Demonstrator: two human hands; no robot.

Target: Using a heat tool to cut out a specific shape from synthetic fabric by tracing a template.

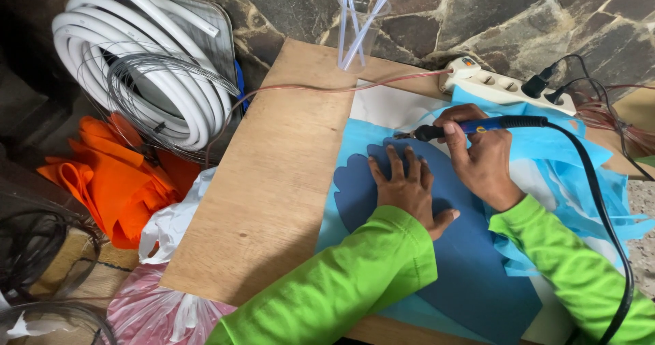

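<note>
My left hand (408, 188) lies flat, fingers spread, on a dark blue scalloped template (464, 249) that rests on light blue fabric (355, 147). My right hand (481, 154) grips a blue-handled soldering-iron-type hot tool (477, 126), its tip pointing left at the template's upper edge just beyond my left fingertips. A thick black cord (600, 208) runs from the tool down past my right arm. Both arms wear bright green sleeves.
The fabric lies on a white sheet over a plywood board (273, 181). A white power strip (498, 85) with black plugs sits at the back. White coiled hose (136, 65), wire loops, orange fabric (116, 181), plastic bags and a stone wall surround the board.
</note>
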